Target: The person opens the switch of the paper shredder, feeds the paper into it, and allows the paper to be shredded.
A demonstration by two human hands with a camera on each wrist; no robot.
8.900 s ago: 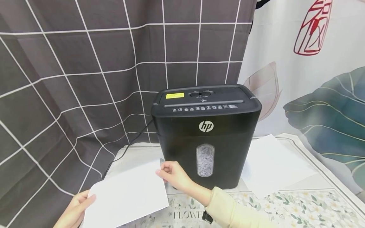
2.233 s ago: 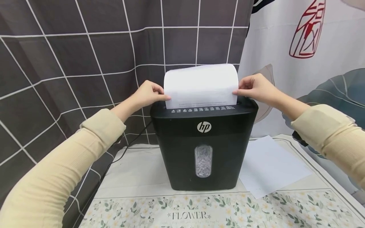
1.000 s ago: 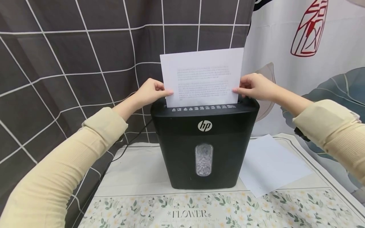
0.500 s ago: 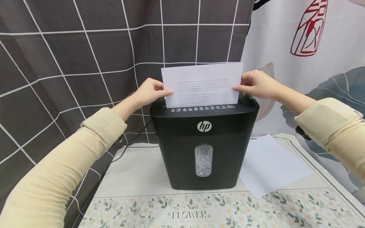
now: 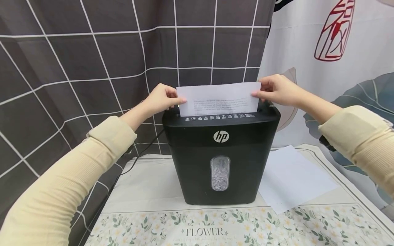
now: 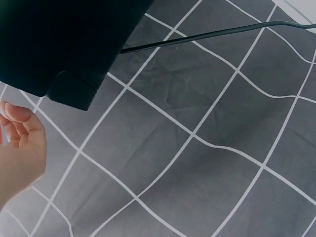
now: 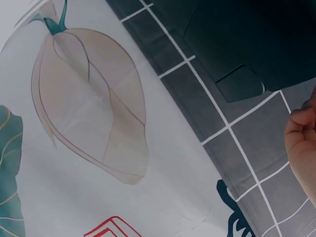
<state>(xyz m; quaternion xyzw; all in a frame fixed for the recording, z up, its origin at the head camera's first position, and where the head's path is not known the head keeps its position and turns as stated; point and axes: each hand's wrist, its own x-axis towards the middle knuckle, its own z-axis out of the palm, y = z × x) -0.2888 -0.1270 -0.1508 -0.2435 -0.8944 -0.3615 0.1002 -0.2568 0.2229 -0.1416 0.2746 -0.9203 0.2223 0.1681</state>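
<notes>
A: Where is the printed sheet (image 5: 218,99)?

B: Just above the middle of the frame. It stands upright with its lower edge down in the top slot of the black HP paper shredder (image 5: 197,160), and lines of print show on its front.

A: And the left hand (image 5: 162,97)?

B: At the sheet's left edge. Its grip pinches the paper, thumb flat on the front, fingers curled behind.

A: The right hand (image 5: 279,90)?

B: Same sort of grip at the right edge, thumb on the front, the other fingers bent beyond the edge. Both wrist views cut the hands off at the border, so the pinch itself shows only from the head.

A: What else is there?

B: The shredder's clear window (image 5: 220,173), below centre, shows shredded bits. Loose white paper (image 5: 295,179) lies on the table (image 5: 144,193) at lower right, beside the machine. A black cord (image 5: 133,166) runs from the shredder toward the lower left, and a dark gridded cloth (image 5: 101,58) hangs across the upper left.
</notes>
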